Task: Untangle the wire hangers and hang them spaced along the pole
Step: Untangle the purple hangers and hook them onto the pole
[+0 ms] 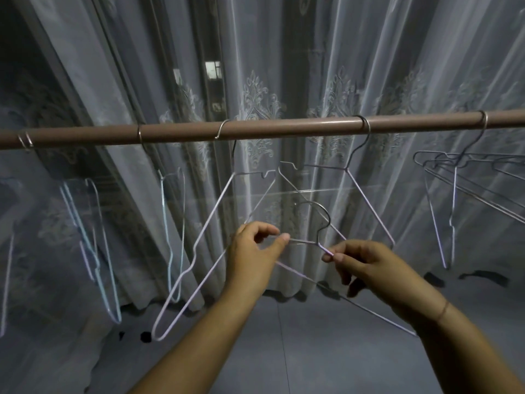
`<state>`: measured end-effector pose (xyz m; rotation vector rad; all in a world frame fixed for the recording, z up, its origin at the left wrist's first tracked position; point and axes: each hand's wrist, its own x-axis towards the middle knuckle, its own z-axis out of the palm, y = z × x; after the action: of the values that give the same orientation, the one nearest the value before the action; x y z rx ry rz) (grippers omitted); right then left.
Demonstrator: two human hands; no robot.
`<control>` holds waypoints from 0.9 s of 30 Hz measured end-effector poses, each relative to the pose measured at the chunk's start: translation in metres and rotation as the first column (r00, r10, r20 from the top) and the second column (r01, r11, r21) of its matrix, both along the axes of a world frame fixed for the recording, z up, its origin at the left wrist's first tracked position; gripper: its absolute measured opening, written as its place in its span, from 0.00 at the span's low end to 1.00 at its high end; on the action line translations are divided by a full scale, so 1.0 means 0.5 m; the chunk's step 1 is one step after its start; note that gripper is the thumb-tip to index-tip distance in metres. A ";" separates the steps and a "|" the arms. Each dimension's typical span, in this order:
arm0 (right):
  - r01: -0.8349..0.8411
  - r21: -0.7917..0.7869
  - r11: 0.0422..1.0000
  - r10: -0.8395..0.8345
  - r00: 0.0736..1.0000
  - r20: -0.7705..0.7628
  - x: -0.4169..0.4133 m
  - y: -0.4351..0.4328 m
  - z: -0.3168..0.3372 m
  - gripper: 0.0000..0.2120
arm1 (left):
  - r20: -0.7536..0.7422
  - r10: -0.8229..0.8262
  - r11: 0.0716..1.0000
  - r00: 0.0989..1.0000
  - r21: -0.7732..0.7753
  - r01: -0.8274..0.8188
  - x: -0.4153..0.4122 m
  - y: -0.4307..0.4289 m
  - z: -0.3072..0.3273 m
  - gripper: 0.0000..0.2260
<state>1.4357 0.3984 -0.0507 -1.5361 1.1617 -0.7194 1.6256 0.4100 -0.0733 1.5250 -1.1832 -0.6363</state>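
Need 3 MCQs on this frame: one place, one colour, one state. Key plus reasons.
1. Where is the held hanger relative to the pole?
A) hooked on it
B) below it, in the left hand and right hand
C) above it

2. Pole colour?
A) brown
B) white
C) green

3. Right hand state?
A) open
B) pinching the held hanger's wire
C) gripping the pole

Key:
1 B, its hook sits clear below the pole.
2 A, the pole looks brown.
3 B, thumb and fingers close on the wire.
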 end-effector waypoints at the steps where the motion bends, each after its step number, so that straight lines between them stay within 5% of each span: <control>1: 0.037 0.005 0.999 -0.037 0.998 0.046 0.002 0.006 0.006 0.09 | -0.069 -0.050 0.999 0.996 0.018 0.051 -0.013 0.002 0.007 0.03; 6: 0.121 0.004 0.993 -0.119 0.972 0.202 0.016 0.019 0.043 0.10 | -0.324 -0.299 0.942 0.898 0.051 0.332 -0.077 -0.003 0.049 0.07; 12: 0.133 0.053 0.990 -0.143 0.949 0.282 0.016 0.023 0.087 0.13 | -0.550 -0.237 0.938 0.801 0.086 0.337 -0.111 -0.026 0.097 0.04; 27: 0.091 -0.015 0.996 -0.079 0.927 0.367 0.015 0.032 0.129 0.14 | -0.659 -0.205 0.951 0.724 0.040 0.305 -0.124 -0.069 0.171 0.05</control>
<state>1.4430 0.4144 0.0137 -1.3106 0.9410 -1.0387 1.5638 0.3756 0.0121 1.0980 -0.8079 -1.3466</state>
